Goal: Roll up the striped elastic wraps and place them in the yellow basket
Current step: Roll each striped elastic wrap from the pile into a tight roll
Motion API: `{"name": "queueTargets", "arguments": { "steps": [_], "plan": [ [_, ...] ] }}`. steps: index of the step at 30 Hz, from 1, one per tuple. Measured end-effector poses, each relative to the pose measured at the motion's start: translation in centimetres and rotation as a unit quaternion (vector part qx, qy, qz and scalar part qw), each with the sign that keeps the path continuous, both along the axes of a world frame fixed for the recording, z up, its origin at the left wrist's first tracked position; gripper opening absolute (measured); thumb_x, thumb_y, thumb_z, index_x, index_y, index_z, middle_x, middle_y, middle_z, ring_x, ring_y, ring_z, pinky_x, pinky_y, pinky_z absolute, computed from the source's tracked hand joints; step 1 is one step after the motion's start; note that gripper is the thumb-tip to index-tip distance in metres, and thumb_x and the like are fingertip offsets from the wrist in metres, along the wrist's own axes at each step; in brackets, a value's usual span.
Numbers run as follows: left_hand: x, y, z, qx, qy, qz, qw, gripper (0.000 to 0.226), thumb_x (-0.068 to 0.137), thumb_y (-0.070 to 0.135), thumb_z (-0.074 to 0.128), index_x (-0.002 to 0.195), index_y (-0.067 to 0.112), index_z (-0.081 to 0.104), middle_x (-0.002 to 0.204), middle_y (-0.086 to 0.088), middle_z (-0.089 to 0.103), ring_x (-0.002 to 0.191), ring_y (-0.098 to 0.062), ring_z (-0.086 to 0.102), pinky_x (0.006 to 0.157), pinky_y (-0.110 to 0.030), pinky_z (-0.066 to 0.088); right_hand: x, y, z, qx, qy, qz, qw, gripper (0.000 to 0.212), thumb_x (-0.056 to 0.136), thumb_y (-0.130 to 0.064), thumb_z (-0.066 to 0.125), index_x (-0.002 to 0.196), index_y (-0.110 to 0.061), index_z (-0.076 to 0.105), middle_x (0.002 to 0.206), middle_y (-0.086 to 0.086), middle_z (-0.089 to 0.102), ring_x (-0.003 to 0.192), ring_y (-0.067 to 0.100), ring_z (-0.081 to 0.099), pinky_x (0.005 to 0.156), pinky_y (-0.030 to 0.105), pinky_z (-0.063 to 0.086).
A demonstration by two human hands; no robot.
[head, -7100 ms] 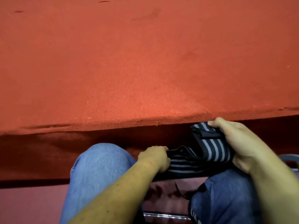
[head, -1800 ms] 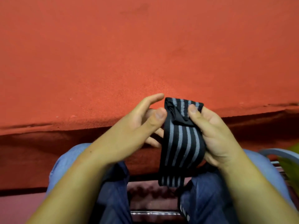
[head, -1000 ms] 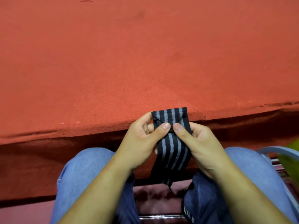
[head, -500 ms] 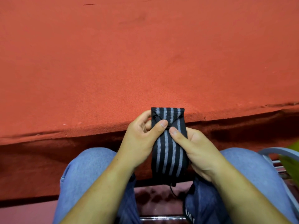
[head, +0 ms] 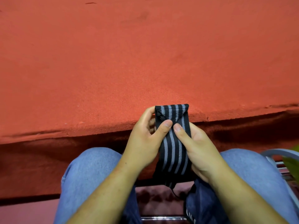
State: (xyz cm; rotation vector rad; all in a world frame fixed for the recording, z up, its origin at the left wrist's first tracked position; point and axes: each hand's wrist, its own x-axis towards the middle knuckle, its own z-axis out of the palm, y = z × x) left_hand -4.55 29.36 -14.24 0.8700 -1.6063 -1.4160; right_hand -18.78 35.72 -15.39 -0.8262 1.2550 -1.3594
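Where the view is nearest, two knees in blue jeans [head: 90,172] sit apart, with a chrome bar [head: 161,217] showing low between them and a dark red floor beneath. Both bare forearms reach forward over the lap and meet at a striped elastic wrap [head: 174,147], black with grey stripes running lengthwise, held upright between the knees just in front of the table edge. The left hand [head: 145,139] grips the wrap's left side, its thumb pressed on the front face and its fingers curled behind. The right hand [head: 197,149] grips the right side in the same way, thumb on the front, fingers hidden behind the cloth. The two thumb tips lie just beside each other near the top of the wrap, pinching the band where its upper end is folded over into a flat flap. The lower end of the wrap hangs down between the legs, with a thin dark thread trailing from it. At the right edge, near the right knee, a grey curved chair arm [head: 281,152] shows, with a blurred yellow-green shape [head: 291,164] just beside it; whether that is the basket cannot be told. Beyond the hands stretches a broad red felt-covered table [head: 145,54], filling the far part of the view.
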Motion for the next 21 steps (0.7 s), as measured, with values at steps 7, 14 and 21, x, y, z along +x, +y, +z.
{"name": "queueTargets", "arguments": {
  "steps": [7, 14, 21],
  "plan": [
    [0.4, -0.3, -0.1, 0.006, 0.003, 0.004, 1.0, 0.028, 0.1, 0.011, 0.068, 0.125, 0.02, 0.065, 0.119, 0.005, 0.073, 0.109, -0.015, 0.072, 0.097, -0.035, 0.058, -0.3, 0.1, 0.4, 0.105, -0.094, 0.024, 0.99, 0.046, 0.094, -0.037, 0.064, 0.111, 0.004, 0.075, 0.109, 0.024, 0.077, 0.105, 0.036, 0.076, 0.091, 0.041, 0.06],
    [0.4, -0.6, 0.0, -0.002, 0.024, 0.0, 1.0, 0.028, 0.099, 0.005, 0.066, 0.124, 0.017, 0.065, 0.118, 0.002, 0.073, 0.111, -0.012, 0.07, 0.093, -0.024, 0.053, -0.8, 0.1, 1.0, 0.098, -0.114, 0.023, 0.988, 0.043, 0.105, -0.033, 0.051, 0.118, 0.001, 0.074, 0.115, 0.022, 0.076, 0.109, 0.034, 0.075, 0.099, 0.045, 0.058],
    [0.7, -0.4, 0.2, -0.025, 0.0, -0.019, 0.999, 0.038, 0.098, 0.0, 0.065, 0.118, 0.032, 0.068, 0.114, 0.011, 0.072, 0.105, -0.008, 0.067, 0.092, -0.023, 0.053, -0.8, -0.1, 1.3, 0.105, -0.2, -0.018, 0.974, 0.038, 0.107, -0.025, 0.046, 0.121, -0.001, 0.072, 0.118, 0.022, 0.075, 0.105, 0.03, 0.076, 0.086, 0.037, 0.063]
  ]
}}
